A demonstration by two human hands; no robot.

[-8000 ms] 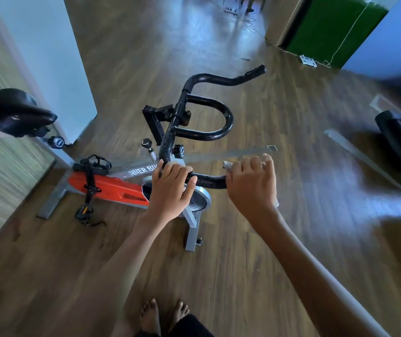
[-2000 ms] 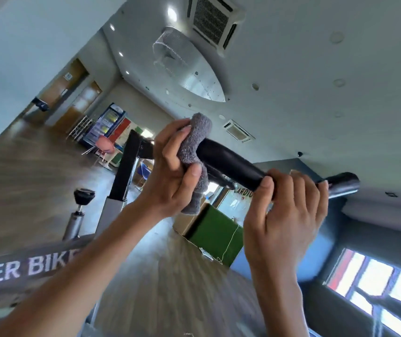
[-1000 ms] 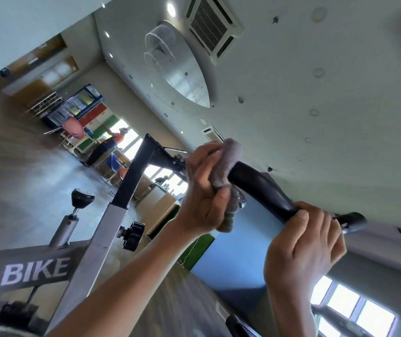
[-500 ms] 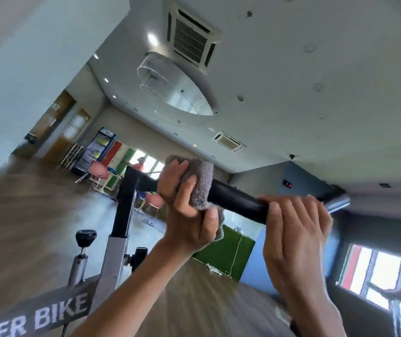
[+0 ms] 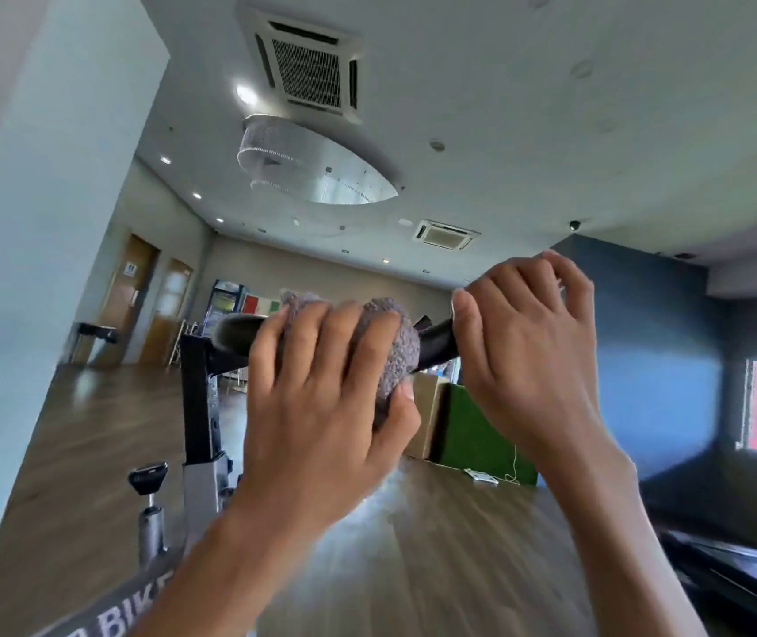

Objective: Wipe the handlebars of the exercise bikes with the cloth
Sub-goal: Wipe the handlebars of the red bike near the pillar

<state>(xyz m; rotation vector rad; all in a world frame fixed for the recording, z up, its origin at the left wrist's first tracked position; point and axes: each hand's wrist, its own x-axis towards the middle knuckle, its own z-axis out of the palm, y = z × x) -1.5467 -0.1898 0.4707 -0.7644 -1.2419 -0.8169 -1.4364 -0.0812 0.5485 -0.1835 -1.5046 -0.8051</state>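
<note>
A black handlebar of the exercise bike runs across the middle of the head view. My left hand grips a grey fluffy cloth wrapped round the bar. Just to the right, my right hand grips the bare bar, and its far end is hidden behind the fingers. The bar's left part shows past the cloth and joins the black stem.
The bike's grey frame and an adjustment knob stand at lower left. A pale wall rises close on the left. A green panel stands on the wooden floor beyond. A dark machine lies at lower right.
The camera has tilted down toward level. My left hand with the cloth now sits closer to my right hand on the bar, covering more of it.
</note>
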